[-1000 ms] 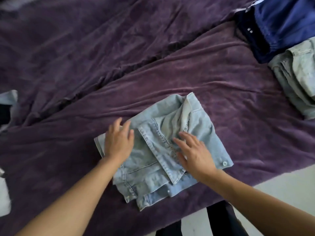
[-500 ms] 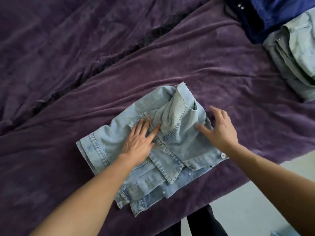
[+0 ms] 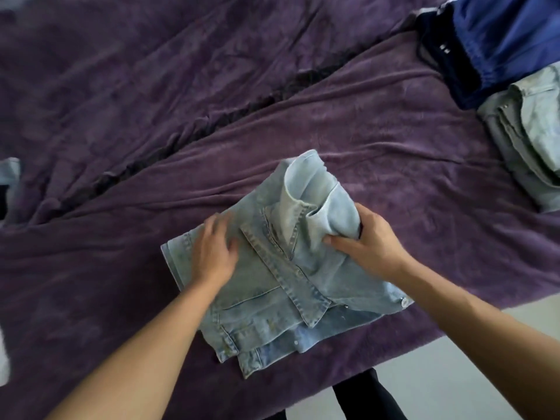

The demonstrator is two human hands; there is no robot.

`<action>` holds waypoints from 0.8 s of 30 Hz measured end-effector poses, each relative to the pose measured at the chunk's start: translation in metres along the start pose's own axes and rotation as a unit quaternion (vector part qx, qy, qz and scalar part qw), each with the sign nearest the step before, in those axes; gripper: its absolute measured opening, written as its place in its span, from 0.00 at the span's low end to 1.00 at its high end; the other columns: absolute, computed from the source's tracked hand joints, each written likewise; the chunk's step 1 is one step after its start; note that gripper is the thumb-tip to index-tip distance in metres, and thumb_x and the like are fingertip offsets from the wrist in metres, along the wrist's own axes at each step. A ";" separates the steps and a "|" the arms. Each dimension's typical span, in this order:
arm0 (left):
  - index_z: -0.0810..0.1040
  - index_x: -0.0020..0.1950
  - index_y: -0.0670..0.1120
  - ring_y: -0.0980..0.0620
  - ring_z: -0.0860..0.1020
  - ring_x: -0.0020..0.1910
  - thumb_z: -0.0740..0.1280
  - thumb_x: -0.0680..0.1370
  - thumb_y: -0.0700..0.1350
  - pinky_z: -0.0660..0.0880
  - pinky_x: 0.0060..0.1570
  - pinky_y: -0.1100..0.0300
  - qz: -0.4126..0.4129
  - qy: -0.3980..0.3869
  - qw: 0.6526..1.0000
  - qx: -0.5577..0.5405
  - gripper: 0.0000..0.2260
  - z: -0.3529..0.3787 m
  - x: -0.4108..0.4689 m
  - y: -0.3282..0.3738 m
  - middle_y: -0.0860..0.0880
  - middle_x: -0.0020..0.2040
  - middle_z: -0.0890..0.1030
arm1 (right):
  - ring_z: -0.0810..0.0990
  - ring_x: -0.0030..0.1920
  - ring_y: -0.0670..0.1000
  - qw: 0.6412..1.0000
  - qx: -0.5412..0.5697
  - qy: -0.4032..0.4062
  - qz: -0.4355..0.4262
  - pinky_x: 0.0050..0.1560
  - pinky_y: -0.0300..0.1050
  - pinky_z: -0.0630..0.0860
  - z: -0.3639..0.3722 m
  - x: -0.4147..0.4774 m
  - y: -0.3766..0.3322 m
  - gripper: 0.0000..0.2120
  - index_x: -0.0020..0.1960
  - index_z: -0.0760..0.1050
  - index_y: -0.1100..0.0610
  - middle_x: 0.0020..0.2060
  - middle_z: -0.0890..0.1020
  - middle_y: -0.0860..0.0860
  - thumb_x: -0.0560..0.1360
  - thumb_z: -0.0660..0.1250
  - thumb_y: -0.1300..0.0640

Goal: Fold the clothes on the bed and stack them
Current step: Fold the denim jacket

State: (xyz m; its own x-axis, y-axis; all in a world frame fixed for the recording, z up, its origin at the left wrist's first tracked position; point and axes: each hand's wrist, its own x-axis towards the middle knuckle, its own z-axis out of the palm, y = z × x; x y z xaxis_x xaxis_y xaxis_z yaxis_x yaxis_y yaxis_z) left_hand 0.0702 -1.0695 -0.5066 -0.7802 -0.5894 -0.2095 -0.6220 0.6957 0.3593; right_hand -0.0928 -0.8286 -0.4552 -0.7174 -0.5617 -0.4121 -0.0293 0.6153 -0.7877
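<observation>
A light blue denim jacket (image 3: 272,292) lies folded into a rough square on the purple bed cover (image 3: 378,140), near the bed's front edge. My left hand (image 3: 213,253) rests flat on the jacket's left part, fingers straight. My right hand (image 3: 368,242) grips the right side of the jacket near the collar, thumb on top and fingers curled under a bunched fold. The collar (image 3: 303,189) stands up at the far end.
At the far right lies a folded pale grey-green garment (image 3: 527,128), with a blue and dark navy garment (image 3: 491,34) behind it. More cloth shows at the left edge (image 3: 9,174). The bed's front edge and pale floor (image 3: 454,383) are at bottom right.
My right hand has closed onto the jacket's right side and gathered a fold. My left hand has slid leftward across the denim. The camera view has shifted.
</observation>
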 end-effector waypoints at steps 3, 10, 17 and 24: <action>0.73 0.67 0.40 0.38 0.73 0.62 0.66 0.76 0.39 0.70 0.61 0.46 -0.090 0.045 0.994 -0.046 0.18 -0.041 -0.009 -0.052 0.39 0.63 0.73 | 0.81 0.52 0.51 0.995 -0.088 -0.013 -0.048 0.48 0.46 0.75 0.044 -0.031 -0.052 0.33 0.70 0.63 0.44 0.54 0.82 0.45 0.68 0.72 0.43; 0.76 0.60 0.40 0.35 0.77 0.52 0.64 0.78 0.41 0.74 0.53 0.46 -0.165 0.089 0.982 -0.005 0.12 -0.111 -0.041 -0.166 0.38 0.57 0.76 | 0.79 0.47 0.63 0.960 -0.245 -0.104 -0.086 0.44 0.54 0.74 0.227 -0.077 -0.099 0.36 0.78 0.44 0.49 0.59 0.71 0.55 0.78 0.61 0.50; 0.77 0.62 0.40 0.37 0.73 0.60 0.64 0.78 0.42 0.70 0.60 0.46 0.018 0.100 0.995 -0.004 0.14 -0.102 -0.039 -0.155 0.38 0.61 0.75 | 0.79 0.48 0.58 0.960 -0.211 -0.067 -0.170 0.41 0.53 0.77 0.266 -0.101 -0.059 0.16 0.65 0.73 0.53 0.49 0.77 0.51 0.78 0.62 0.53; 0.50 0.78 0.57 0.42 0.47 0.77 0.48 0.80 0.60 0.49 0.72 0.40 0.244 -0.058 0.955 0.156 0.26 -0.021 -0.017 -0.086 0.43 0.79 0.50 | 0.47 0.77 0.59 0.931 -0.356 0.071 0.039 0.72 0.59 0.56 0.238 -0.109 0.015 0.32 0.79 0.46 0.48 0.78 0.49 0.57 0.79 0.52 0.39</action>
State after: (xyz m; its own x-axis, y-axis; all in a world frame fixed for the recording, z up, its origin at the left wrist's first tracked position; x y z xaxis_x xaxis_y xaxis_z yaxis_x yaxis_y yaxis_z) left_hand 0.1389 -1.1282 -0.5148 -0.9730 -0.1271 -0.1925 -0.1582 0.9751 0.1557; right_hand 0.1505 -0.8903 -0.5311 -0.8202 -0.4522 -0.3504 -0.3906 0.8902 -0.2345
